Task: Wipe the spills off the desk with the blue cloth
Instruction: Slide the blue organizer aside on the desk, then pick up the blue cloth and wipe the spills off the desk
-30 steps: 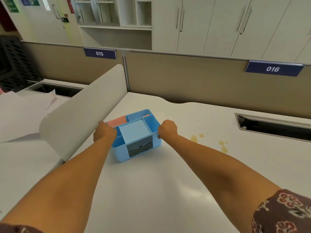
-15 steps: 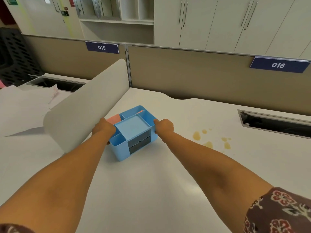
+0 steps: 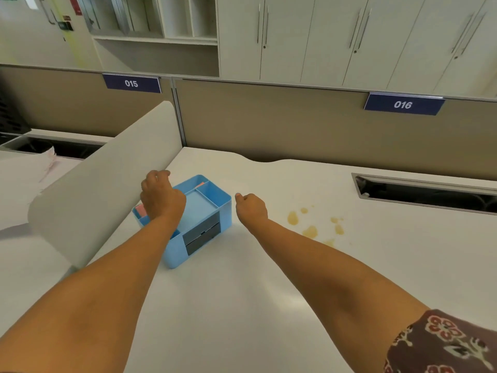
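Note:
Several yellow-brown spills [image 3: 309, 231] lie on the white desk [image 3: 242, 297], right of my right forearm. No blue cloth is in view. A blue desk organizer [image 3: 202, 208] with grey drawers stands against the white side divider [image 3: 107, 189]. My left hand [image 3: 160, 198] hovers over the organizer's left compartments with loosely spread, curled fingers and holds nothing. My right hand [image 3: 251, 208] is a little to the right of the organizer, apart from it, fingers curled in and empty.
A beige partition [image 3: 295, 125] with tags 015 and 016 closes the back of the desk. A dark cable slot [image 3: 430, 192] is cut into the desk at the back right. Papers [image 3: 24, 173] lie on the neighbouring desk at left.
Both hands gripped the organizer's sides and slid it left toward the divider. Now both have let go; the left is lifted above it, the right drawn off to its right.

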Demonstrator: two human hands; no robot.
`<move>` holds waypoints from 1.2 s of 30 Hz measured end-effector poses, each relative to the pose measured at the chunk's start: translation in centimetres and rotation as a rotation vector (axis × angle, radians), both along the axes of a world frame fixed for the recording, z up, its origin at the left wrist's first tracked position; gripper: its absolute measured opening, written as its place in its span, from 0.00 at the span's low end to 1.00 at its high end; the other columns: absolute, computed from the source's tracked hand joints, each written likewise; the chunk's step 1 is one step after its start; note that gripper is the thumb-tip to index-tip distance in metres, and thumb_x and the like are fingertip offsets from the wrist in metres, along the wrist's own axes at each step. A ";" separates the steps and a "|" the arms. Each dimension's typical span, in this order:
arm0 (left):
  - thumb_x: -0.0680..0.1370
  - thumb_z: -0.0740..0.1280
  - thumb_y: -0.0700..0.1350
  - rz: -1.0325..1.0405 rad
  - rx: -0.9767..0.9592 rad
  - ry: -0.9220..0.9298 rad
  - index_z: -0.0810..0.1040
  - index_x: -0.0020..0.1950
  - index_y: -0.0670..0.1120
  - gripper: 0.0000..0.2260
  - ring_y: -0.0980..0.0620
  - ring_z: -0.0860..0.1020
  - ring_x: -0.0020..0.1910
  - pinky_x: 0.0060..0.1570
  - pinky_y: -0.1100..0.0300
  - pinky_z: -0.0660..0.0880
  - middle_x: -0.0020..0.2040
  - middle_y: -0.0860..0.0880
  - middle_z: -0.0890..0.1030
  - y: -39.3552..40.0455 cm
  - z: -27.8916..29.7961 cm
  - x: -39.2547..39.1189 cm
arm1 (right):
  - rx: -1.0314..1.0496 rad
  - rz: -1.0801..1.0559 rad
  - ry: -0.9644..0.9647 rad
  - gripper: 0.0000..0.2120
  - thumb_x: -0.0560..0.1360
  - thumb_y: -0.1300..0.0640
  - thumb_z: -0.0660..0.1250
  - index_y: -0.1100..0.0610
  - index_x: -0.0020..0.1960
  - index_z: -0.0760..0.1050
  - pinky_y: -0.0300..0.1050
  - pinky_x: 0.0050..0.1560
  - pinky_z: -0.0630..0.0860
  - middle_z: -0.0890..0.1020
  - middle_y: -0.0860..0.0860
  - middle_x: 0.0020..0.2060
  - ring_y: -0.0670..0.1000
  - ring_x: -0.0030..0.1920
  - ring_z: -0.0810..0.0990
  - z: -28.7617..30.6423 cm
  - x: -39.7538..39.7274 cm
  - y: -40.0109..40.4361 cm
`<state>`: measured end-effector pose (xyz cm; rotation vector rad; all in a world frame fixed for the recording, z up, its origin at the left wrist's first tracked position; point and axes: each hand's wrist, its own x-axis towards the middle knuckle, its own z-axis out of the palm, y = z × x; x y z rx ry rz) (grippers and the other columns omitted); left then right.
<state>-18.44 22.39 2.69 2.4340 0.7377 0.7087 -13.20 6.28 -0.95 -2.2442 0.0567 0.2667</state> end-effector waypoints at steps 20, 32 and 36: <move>0.75 0.57 0.36 -0.654 -0.344 0.140 0.72 0.64 0.41 0.18 0.42 0.75 0.59 0.49 0.57 0.68 0.62 0.42 0.76 -20.6 -1.0 4.8 | -0.097 -0.587 -0.147 0.16 0.82 0.58 0.51 0.64 0.56 0.74 0.46 0.51 0.70 0.78 0.60 0.53 0.57 0.50 0.76 4.4 -3.4 -24.6; 0.75 0.58 0.37 -0.866 -0.626 0.283 0.71 0.64 0.42 0.17 0.45 0.73 0.43 0.41 0.57 0.69 0.53 0.40 0.77 -37.1 -0.4 3.3 | -0.081 -0.714 -0.158 0.18 0.81 0.54 0.56 0.60 0.68 0.70 0.48 0.63 0.71 0.76 0.55 0.65 0.56 0.64 0.75 4.3 -6.2 -36.5; 0.75 0.59 0.37 -0.893 -0.680 0.318 0.71 0.63 0.42 0.17 0.44 0.77 0.46 0.42 0.57 0.70 0.58 0.38 0.78 -44.1 -1.3 3.0 | -0.108 -0.699 -0.145 0.18 0.81 0.54 0.57 0.59 0.68 0.70 0.47 0.63 0.72 0.76 0.55 0.64 0.56 0.63 0.76 3.6 -6.6 -42.8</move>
